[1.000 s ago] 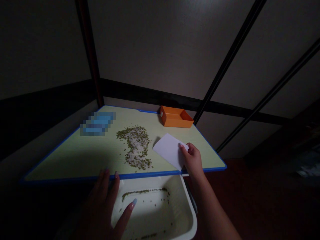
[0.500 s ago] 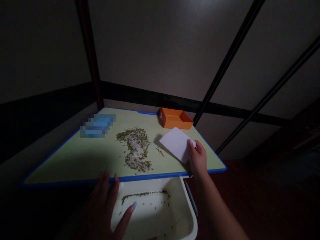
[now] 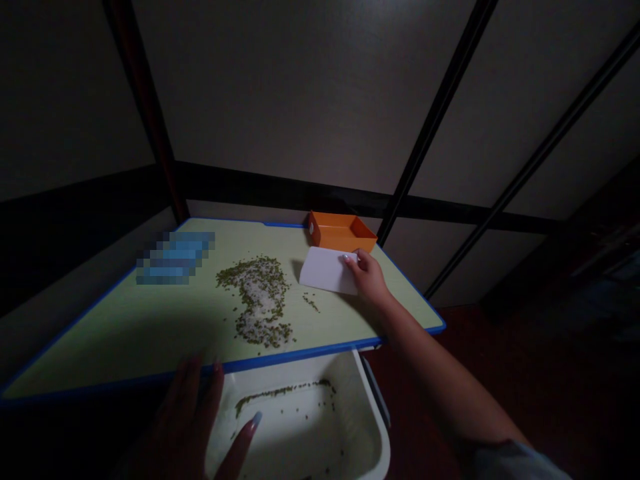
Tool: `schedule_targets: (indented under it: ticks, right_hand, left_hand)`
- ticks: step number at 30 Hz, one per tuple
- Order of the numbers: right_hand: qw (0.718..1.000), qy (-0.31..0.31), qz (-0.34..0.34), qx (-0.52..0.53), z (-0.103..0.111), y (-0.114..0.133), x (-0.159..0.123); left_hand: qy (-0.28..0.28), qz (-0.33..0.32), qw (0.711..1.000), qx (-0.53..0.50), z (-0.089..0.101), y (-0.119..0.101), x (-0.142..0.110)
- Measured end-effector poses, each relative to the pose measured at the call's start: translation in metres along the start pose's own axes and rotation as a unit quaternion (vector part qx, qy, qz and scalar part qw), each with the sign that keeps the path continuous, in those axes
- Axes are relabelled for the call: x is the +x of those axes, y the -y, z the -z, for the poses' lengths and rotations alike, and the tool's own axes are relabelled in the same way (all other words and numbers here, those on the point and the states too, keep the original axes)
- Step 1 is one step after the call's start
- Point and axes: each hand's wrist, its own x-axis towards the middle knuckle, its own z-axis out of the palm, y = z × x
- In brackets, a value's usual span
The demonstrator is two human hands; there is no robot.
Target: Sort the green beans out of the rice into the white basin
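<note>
In my right hand [image 3: 369,275] is a white card [image 3: 327,270], pinched by its right edge between thumb and fingers and held just above the table. Left of the card, a loose pile of green beans mixed with white grains [image 3: 260,300] lies spread on the pale green tabletop [image 3: 165,327]. A few stray beans [image 3: 311,302] sit between the pile and the card. My left hand [image 3: 210,413] has its fingers spread over the left side of a white plastic bin [image 3: 373,427] below the table's front edge. Some beans lie inside the bin.
An orange open box [image 3: 340,233] stands at the table's back right, just behind the card. A blurred blue item [image 3: 177,257] lies at the left. Blue trim [image 3: 310,352] borders the table, and a panelled wall [image 3: 280,100] rises behind it.
My right hand has moved the card farther back, close to the orange box, and turned it more level. The view has shifted slightly; my left hand stays spread at the bin.
</note>
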Motion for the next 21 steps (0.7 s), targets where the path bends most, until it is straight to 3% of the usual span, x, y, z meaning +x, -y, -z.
schedule_targets:
  ticks: [5,21]
  right_hand:
    - [0.999,0.033,0.001,0.024,-0.010,-0.006,-0.003]
    - [0.984,0.158,-0.017,0.085,0.006,0.005,-0.016]
  left_hand:
    - [-0.008,0.005,1.000,0.015,0.001,0.001,0.000]
    - [0.043,0.022,0.999,0.017,0.011,-0.002,0.002]
